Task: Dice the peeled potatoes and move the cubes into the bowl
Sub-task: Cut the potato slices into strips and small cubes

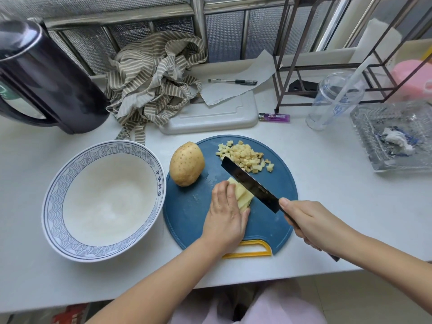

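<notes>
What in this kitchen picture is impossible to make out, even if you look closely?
All in the head view:
- knife: its handle is buried in the right hand's grip.
- potato slices: partly under the left hand and the blade, so they cannot be counted.
- kettle: cut off by the left edge.
- lighter: print too small to read.
- pink object: cut off by the right edge.

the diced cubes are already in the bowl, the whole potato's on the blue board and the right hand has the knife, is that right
Not quite. The head view shows the diced cubes piled on the blue board, not in the bowl, which holds none. The whole potato is on the board and the right hand holds the knife.
</notes>
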`<state>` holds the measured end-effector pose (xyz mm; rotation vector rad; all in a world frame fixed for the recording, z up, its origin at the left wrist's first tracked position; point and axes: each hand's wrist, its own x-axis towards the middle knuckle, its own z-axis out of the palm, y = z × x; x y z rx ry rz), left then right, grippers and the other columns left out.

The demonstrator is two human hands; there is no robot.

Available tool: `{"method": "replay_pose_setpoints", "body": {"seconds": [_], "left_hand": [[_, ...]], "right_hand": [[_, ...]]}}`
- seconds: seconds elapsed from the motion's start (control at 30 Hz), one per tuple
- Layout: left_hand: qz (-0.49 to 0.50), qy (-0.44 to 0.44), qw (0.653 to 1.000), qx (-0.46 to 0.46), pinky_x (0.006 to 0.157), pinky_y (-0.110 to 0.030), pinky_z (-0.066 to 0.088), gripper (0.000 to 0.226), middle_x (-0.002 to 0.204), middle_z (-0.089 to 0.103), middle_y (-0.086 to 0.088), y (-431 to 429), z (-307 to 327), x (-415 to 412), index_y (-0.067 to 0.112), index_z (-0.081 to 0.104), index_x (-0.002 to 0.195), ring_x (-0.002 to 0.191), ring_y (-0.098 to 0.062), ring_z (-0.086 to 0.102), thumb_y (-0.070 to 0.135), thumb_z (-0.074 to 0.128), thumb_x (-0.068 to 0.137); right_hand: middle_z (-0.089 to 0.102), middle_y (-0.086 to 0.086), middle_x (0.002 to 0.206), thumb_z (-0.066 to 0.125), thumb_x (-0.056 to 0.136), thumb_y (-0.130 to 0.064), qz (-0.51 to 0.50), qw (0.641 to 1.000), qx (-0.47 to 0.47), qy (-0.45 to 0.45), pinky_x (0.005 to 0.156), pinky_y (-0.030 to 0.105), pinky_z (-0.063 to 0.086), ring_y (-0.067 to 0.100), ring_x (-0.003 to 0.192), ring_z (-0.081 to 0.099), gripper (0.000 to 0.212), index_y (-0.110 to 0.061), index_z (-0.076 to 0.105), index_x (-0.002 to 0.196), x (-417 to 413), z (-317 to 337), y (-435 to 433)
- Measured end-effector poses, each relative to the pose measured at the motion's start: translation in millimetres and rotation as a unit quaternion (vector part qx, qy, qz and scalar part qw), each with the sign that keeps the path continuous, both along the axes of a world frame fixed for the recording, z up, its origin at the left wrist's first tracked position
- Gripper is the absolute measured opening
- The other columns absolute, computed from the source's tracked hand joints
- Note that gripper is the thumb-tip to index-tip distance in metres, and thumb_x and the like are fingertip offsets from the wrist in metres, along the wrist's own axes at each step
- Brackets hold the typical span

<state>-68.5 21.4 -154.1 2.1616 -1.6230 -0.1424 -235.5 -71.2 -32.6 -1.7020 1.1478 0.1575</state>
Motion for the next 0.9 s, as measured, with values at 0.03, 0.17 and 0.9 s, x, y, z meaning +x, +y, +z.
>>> {"method": "replay_pose_setpoints", "body": {"seconds": [0.03,0.17,0.9], "left_hand": [[-0.001,-0.002,1.000,-0.002,0.107,-0.043,0.038,0.062,0.131,0.035,-0.018,-0.2,-0.1,0.1,-0.005,0.038,0.131,0.124,-0.032,0.033,0.042,0.040,0.091],[-0.003,-0.011,1.000,-0.003,0.106,-0.044,0.040,0.061,0.130,0.034,-0.018,-0.9,-2.0,0.3,-0.006,0.038,0.130,0.123,-0.032,0.034,0.042,0.038,0.091],[-0.002,-0.014,1.000,-0.003,0.106,-0.045,0.040,0.061,0.130,0.034,-0.018,-1.4,-1.9,0.4,-0.006,0.039,0.129,0.122,-0.033,0.034,0.042,0.037,0.091]], "right_hand": [[0.030,-0.011,0.046,0.033,0.104,-0.042,0.002,1.000,-0.004,0.003,0.043,0.021,0.025,0.010,0.042,0.025,0.048,-0.015,0.037,0.064,0.4,-0.8,-0.3],[0.030,-0.011,0.046,0.032,0.104,-0.043,0.012,1.000,-0.008,0.012,0.044,0.021,0.026,0.009,0.043,0.025,0.049,-0.016,0.036,0.064,0.5,-2.3,-0.7],[0.028,-0.010,0.049,0.032,0.104,-0.043,0.025,0.999,-0.015,0.022,0.047,0.025,0.026,0.011,0.045,0.024,0.049,-0.015,0.035,0.064,-1.9,0.4,-4.8]]}}
